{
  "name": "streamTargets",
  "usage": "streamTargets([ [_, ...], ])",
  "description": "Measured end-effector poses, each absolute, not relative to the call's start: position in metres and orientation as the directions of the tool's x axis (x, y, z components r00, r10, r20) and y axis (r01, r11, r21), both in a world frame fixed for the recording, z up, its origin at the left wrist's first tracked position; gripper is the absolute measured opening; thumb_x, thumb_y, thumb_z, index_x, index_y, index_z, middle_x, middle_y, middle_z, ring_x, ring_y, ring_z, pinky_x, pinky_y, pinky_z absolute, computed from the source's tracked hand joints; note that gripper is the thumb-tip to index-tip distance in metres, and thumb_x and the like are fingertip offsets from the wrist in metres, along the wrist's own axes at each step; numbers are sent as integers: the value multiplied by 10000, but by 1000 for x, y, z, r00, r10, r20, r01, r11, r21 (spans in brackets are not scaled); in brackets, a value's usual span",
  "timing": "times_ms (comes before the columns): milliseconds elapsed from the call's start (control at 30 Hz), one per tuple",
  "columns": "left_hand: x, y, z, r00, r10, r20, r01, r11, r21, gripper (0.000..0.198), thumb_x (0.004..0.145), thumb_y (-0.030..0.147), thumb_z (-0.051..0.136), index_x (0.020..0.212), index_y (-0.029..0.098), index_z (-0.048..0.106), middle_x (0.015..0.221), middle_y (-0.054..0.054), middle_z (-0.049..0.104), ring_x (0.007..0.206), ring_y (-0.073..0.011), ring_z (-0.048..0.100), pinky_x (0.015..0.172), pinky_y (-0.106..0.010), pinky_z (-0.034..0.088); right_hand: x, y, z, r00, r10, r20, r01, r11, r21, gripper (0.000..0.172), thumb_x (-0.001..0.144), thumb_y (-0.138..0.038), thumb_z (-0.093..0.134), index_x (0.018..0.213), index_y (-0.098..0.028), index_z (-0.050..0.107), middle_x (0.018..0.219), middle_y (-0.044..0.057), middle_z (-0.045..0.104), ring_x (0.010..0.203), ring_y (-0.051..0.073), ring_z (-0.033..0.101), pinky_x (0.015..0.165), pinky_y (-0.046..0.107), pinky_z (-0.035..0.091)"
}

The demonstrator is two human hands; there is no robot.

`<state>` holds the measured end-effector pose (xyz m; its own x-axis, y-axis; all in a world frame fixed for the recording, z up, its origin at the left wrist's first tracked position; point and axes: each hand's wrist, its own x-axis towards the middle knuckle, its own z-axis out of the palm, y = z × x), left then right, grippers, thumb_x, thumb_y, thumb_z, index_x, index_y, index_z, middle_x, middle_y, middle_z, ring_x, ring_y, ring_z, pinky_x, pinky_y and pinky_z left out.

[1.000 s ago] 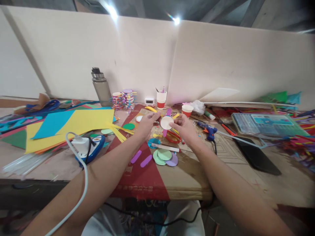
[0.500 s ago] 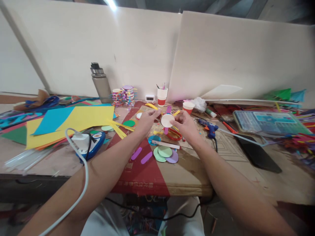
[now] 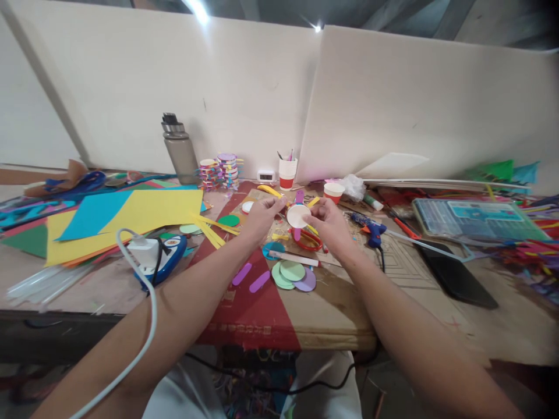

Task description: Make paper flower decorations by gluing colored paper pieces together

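Nearest me lie pastel paper circles [image 3: 292, 273]. Beyond them my left hand [image 3: 261, 216] and right hand [image 3: 326, 224] pinch a white disc [image 3: 299, 216] between fingertips, apparently just above the red scissors [image 3: 308, 240]. Farther back stands a cup [image 3: 287, 173].

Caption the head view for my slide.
Left hand and right hand hold a white disc with coloured strips over a cluttered table.

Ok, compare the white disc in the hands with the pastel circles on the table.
The white disc is pinched up off the table between left hand and right hand; the pastel circles lie flat on the cardboard. The white disc is single, with purple strip ends showing behind it; the pastel circles overlap in a loose pile, green and lilac. Both are round, flat cut-outs.
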<state>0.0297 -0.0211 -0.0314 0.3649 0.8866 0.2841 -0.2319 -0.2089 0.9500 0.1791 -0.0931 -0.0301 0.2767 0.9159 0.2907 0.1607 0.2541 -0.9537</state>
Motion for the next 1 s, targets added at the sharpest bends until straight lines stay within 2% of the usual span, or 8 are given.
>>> streamTargets([
  [433,30,-24,-29,344,901,266,-225,-196,954,393,633,528,730,625,144,649,631,-19,612,625,-128,516,632,-266,400,180,-91,-32,278,920,277,103,259,-961,461,620,-317,680,998,-213,436,738,-47,566,700,145,561,687,305,439],
  [733,33,-29,-28,321,920,222,-310,-120,943,344,653,462,733,642,131,639,658,-17,601,641,-113,524,636,-251,411,179,-89,-34,278,913,300,77,290,-954,433,620,-316,673,964,-216,429,697,-65,532,656,134,533,667,294,416],
  [900,31,-28,-27,358,920,159,-324,-38,945,431,693,566,673,683,137,637,724,-43,634,687,-142,563,650,-279,441,180,-90,-35,251,912,324,124,301,-945,385,655,-313,662,951,-216,435,695,-57,550,648,137,533,644,287,397],
  [1000,30,-27,-27,377,911,166,-301,-49,952,452,695,588,663,675,137,636,723,-46,631,702,-151,567,662,-287,447,180,-91,-35,246,914,322,136,297,-945,372,665,-318,653,950,-216,438,701,-52,559,656,140,541,647,288,400],
])
